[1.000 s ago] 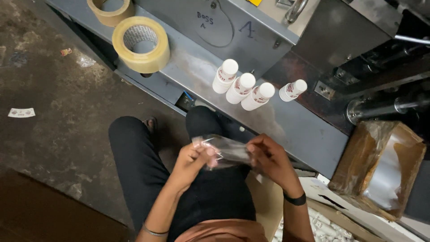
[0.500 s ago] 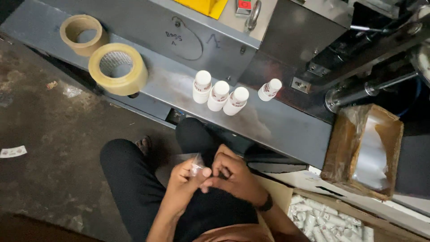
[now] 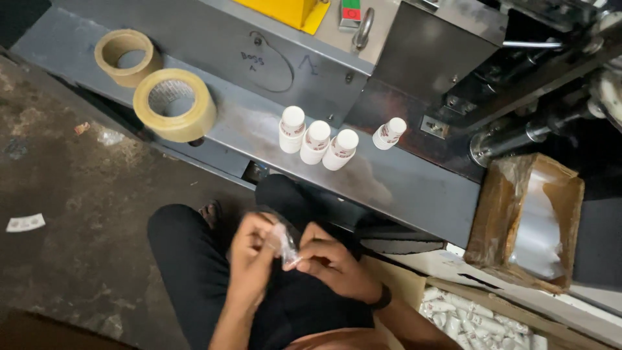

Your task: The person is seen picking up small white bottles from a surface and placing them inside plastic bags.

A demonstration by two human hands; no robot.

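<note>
1. Overhead, head view: both hands meet over the lap, above dark trousers [image 3: 188,259], well short of the near edge of the grey metal shelf [image 3: 414,188].
2. Left hand [image 3: 254,259] curled, fingertips pinched on a small clear plastic bag [image 3: 284,243]; right hand [image 3: 330,262] closed too, thumb and forefinger nipping the same bag from the other side. Bag crumpled, held between the two hands and touching both; contents, if any, too small to tell.
3. Key relation: bag sits at the fingertips of both hands, neither nearer; long axis runs roughly away from the body, toward the shelf.
4. Beyond the hands, on the shelf: three small white bottles [image 3: 317,142] standing in a touching row near the middle, a fourth white bottle [image 3: 389,133] apart to their right and tilted. All well apart from the hands, straight ahead and slightly right.
5. Left end of the shelf: large roll of tape [image 3: 173,107], smaller roll [image 3: 126,58] behind it at the far left corner.
6. Right side: open cardboard box [image 3: 525,223] lined with clear film; lower right, a carton of many white bottles [image 3: 473,321], just beside the right forearm.
</note>
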